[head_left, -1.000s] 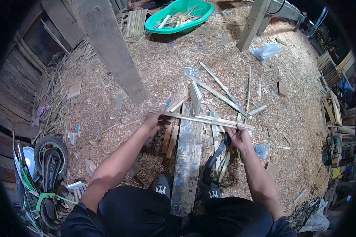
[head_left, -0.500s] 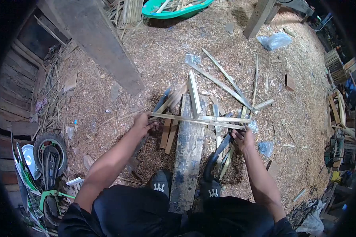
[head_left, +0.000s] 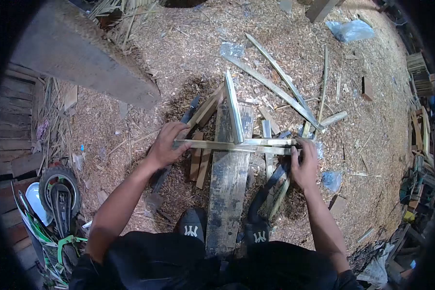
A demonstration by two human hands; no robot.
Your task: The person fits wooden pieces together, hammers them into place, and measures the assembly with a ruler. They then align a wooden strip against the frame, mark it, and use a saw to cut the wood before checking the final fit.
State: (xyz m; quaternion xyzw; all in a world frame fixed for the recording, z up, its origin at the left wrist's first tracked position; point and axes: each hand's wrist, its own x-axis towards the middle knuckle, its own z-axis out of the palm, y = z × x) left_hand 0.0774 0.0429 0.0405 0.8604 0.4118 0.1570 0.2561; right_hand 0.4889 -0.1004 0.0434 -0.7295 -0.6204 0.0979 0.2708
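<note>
My left hand (head_left: pixel 168 146) grips the left end of a thin wooden slat (head_left: pixel 215 145) that lies crosswise over a worn plank (head_left: pixel 228 193). My right hand (head_left: pixel 304 163) pinches the slat's right end, beside the tip of a shorter strip (head_left: pixel 268 142). Another pale strip (head_left: pixel 234 111) runs away from me and meets the crosswise pieces above the plank. Below my right hand is a dark curved tool handle (head_left: pixel 259 200). Brown wood offcuts (head_left: pixel 199 166) lie left of the plank, near my left hand.
Loose wooden strips (head_left: pixel 275 89) lie on the shavings-covered floor ahead. A thick timber beam (head_left: pixel 87 58) crosses the upper left. Plastic bags (head_left: pixel 350 31) lie at upper right. A small wheeled vehicle (head_left: pixel 60 198) stands at left. My shoes (head_left: pixel 192 227) flank the plank.
My view has tilted downward, taking the green basin out of sight. Both hands have shifted their grip on the slat ends, the left one now closing over the top.
</note>
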